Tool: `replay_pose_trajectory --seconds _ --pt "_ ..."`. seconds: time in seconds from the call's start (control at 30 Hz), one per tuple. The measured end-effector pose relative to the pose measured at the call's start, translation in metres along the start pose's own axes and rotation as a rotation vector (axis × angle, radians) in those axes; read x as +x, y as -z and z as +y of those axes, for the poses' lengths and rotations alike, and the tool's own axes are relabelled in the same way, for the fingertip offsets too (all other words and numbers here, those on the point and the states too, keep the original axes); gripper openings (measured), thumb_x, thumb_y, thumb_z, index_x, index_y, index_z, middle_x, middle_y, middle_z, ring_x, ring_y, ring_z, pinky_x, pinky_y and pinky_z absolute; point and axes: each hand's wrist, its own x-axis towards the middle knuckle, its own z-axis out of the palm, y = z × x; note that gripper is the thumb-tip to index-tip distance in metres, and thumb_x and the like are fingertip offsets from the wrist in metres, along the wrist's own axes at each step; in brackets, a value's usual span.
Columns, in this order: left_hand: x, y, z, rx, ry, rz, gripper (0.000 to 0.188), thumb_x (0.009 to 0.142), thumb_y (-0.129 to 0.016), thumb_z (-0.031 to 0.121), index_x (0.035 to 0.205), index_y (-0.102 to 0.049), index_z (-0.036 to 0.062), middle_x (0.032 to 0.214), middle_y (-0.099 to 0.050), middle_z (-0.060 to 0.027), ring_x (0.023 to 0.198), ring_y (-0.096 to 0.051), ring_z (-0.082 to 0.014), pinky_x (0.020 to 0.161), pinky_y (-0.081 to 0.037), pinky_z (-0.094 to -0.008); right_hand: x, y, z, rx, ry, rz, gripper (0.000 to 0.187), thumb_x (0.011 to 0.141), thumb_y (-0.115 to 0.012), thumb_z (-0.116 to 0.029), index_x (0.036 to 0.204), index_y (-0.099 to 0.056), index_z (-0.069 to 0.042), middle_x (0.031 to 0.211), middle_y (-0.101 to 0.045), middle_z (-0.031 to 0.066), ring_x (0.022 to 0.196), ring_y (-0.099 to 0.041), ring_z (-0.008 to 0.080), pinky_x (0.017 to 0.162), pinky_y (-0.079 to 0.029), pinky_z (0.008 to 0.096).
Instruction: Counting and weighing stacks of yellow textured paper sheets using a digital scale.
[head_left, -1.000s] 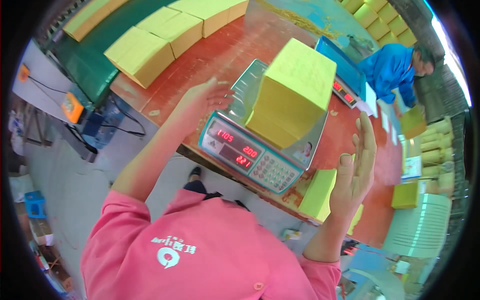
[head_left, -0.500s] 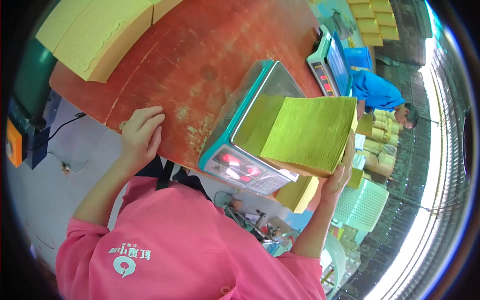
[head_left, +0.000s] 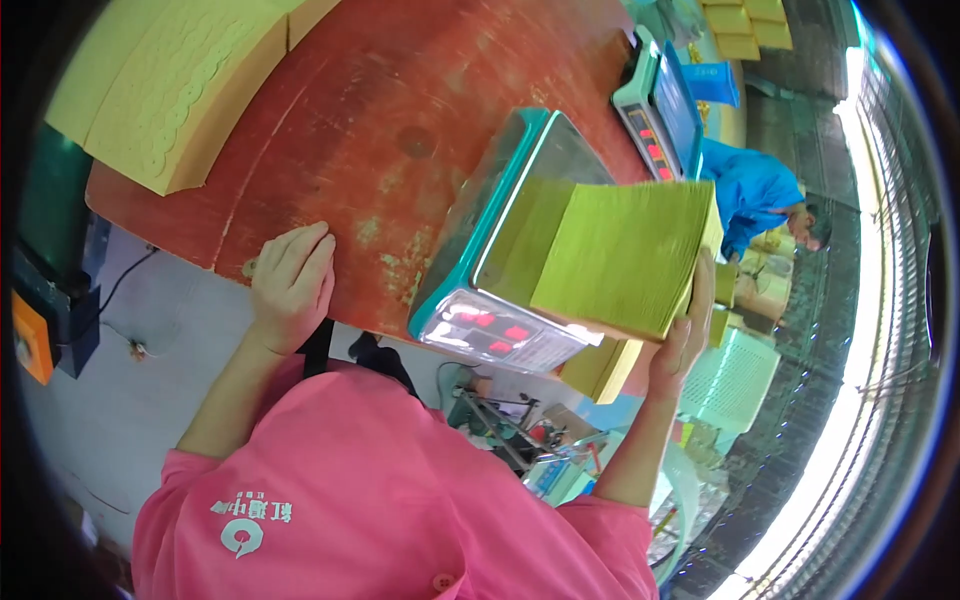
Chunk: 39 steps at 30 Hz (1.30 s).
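A thick stack of yellow paper [head_left: 625,255] sits on the steel pan of a teal-edged digital scale [head_left: 480,215], whose red digits are lit. My right hand [head_left: 688,325] holds the stack at its right end, with the thumb toward the near corner and the other fingers partly hidden along the end face. My left hand [head_left: 292,285] rests on the near edge of the red table [head_left: 350,110], left of the scale. Its fingers lie extended close together, with nothing visible in them.
More blocks of yellow paper [head_left: 165,110] lie at the table's far left. Another yellow stack [head_left: 602,370] shows below the scale's right end. Beyond stands a second scale [head_left: 655,110], near a person in blue [head_left: 745,190]. A pale green perforated basket [head_left: 732,380] stands at the right.
My left hand's fingers have drawn closer together on the table edge. My right hand stays on the stack. The view has shifted slightly, and the person in blue has leaned a little.
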Motion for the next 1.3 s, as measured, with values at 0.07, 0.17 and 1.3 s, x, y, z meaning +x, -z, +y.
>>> replay_pose_trajectory --seconds 0.07,0.17,1.3 --pt "0.002 0.000 0.002 0.032 0.025 -0.017 0.027 0.075 -0.070 -0.007 0.101 -0.066 -0.0015 0.109 -0.066 -0.0138 0.093 -0.064 -0.0315 0.079 -0.051 -0.0383 0.002 0.003 0.001 0.000 0.028 0.007 0.068 0.100 -0.035 -0.051 0.140 -0.048 0.003 0.148 -0.044 0.0230 0.140 -0.038 0.0383 0.116 -0.027 0.0454" --pt "0.001 -0.003 0.005 0.095 0.007 -0.024 0.025 0.077 -0.070 -0.007 0.101 -0.066 -0.0009 0.109 -0.066 -0.0135 0.093 -0.064 -0.0318 0.080 -0.052 -0.0384 -0.005 0.012 0.002 0.024 0.067 0.075 0.059 0.099 -0.043 -0.041 0.138 -0.050 0.003 0.145 -0.046 0.0228 0.139 -0.040 0.0371 0.115 -0.029 0.0446" --pt "-0.022 -0.232 0.475 0.174 -0.733 -0.753 0.052 0.069 -0.080 0.014 0.114 -0.057 0.0009 0.130 -0.054 -0.0172 0.117 -0.052 -0.0378 0.099 -0.044 -0.0450 -0.497 -0.074 0.149 1.549 -1.014 0.456 0.016 0.090 -0.049 0.005 0.094 -0.065 0.002 0.088 -0.067 0.0060 0.080 -0.064 0.0129 0.075 -0.053 0.0273"
